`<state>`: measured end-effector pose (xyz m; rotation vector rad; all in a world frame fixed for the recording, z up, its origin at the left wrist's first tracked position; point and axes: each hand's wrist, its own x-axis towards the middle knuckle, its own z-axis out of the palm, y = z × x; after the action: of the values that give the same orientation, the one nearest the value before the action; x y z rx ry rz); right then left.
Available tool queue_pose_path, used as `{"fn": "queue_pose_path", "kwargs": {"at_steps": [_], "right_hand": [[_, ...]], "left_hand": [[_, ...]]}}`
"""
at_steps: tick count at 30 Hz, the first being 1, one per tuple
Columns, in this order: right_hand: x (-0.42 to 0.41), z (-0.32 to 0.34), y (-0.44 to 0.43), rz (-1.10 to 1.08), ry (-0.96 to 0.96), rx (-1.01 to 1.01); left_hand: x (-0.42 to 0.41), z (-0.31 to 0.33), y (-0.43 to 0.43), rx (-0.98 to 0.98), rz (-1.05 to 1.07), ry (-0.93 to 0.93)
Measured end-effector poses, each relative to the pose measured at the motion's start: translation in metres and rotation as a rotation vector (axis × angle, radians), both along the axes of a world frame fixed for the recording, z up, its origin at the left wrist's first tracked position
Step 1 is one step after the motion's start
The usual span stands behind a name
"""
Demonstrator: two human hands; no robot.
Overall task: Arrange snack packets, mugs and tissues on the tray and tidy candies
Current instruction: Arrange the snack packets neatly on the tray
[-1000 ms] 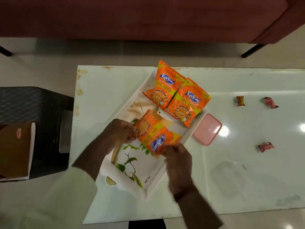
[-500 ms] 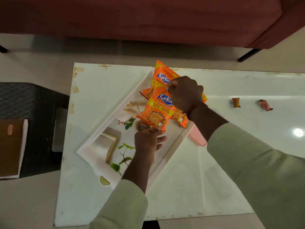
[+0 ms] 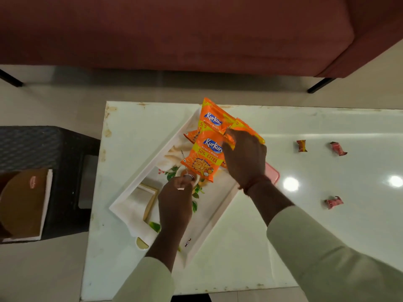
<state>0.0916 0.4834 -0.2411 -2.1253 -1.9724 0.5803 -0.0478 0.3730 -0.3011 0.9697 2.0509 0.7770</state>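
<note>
A white leaf-printed tray (image 3: 213, 210) lies diagonally on the white table. Three orange snack packets lean together at its far end: a front packet (image 3: 204, 158), a rear packet (image 3: 212, 120) and a third packet (image 3: 246, 129) mostly behind my right hand. My right hand (image 3: 244, 158) pinches the front packet's top right corner. My left hand (image 3: 176, 199) grips its bottom edge. A folded tissue (image 3: 141, 199) lies in the tray's near left part. Three wrapped candies lie on the table to the right: a yellow-red candy (image 3: 302, 146), a pink candy (image 3: 338, 148) and a nearer pink candy (image 3: 333, 202). No mug is in view.
A pink lid (image 3: 272, 173) lies against the tray's right side, partly under my right wrist. Left of the table stands a dark woven stool (image 3: 43, 147) with a brown box (image 3: 21, 203) on it. A maroon sofa (image 3: 196, 29) runs along the back.
The front packet went from the tray's middle to its far end, against the other two. My right hand shifted to its top, my left to its bottom. The tissue is now uncovered.
</note>
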Motion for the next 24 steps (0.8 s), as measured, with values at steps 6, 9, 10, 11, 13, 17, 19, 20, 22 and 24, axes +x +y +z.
{"fn": "queue_pose_path", "kwargs": {"at_steps": [6, 9, 10, 11, 13, 17, 19, 20, 22, 24], "right_hand": [[0.008, -0.01, -0.028, 0.045, -0.11, -0.051], [0.012, -0.02, -0.037, 0.029, -0.088, -0.039], [0.014, -0.023, -0.04, 0.034, -0.077, -0.038], [0.015, -0.025, -0.043, 0.036, -0.062, -0.042], [0.017, -0.028, -0.05, 0.037, -0.032, -0.043], [0.024, -0.024, -0.078, 0.054, -0.025, 0.062], [0.028, -0.018, -0.097, 0.086, -0.041, 0.09], [0.029, -0.012, -0.106, 0.105, -0.05, 0.082], [0.032, 0.003, -0.123, 0.134, -0.073, 0.039], [0.034, 0.022, -0.14, 0.159, -0.085, -0.003]], "left_hand": [[-0.008, 0.0, 0.022, 0.003, -0.376, 0.078], [-0.003, -0.005, 0.028, -0.018, -0.461, 0.099], [-0.001, -0.005, 0.028, 0.001, -0.473, 0.106], [-0.001, -0.006, 0.027, 0.01, -0.478, 0.117], [-0.005, -0.006, 0.026, -0.004, -0.484, 0.153], [-0.019, 0.009, 0.014, 0.054, -0.508, 0.339], [-0.023, 0.021, 0.001, 0.133, -0.563, 0.472], [-0.024, 0.028, -0.007, 0.144, -0.591, 0.517], [-0.024, 0.046, -0.024, 0.11, -0.635, 0.565], [-0.022, 0.066, -0.04, 0.065, -0.675, 0.581]]}}
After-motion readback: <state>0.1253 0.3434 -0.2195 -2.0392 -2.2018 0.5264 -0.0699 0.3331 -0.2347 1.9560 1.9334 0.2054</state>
